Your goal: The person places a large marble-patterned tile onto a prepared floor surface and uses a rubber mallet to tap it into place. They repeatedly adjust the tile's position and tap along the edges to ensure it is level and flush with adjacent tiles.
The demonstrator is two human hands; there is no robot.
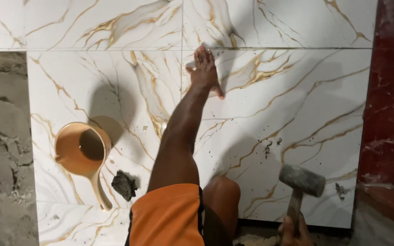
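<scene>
My left hand (pixel 204 70) lies flat, fingers spread, on a white tile with gold veins (pixel 297 105). It sits close to the joint where several tiles meet, and the arm reaches out from an orange sleeve (pixel 167 214). My right hand (pixel 292 230) shows only partly at the bottom edge. It grips the wooden handle of a mallet (pixel 301 181), whose grey head hovers over the near right part of the same tile.
A tan plastic scoop (pixel 80 148) holding liquid rests on the left tile, with a lump of grey mortar (pixel 124 184) beside its handle. Bare grey mortar bed (pixel 1 150) lies at the left. A dark red stone surface (pixel 391 114) borders the right. My knee (pixel 222 191) is near the mallet.
</scene>
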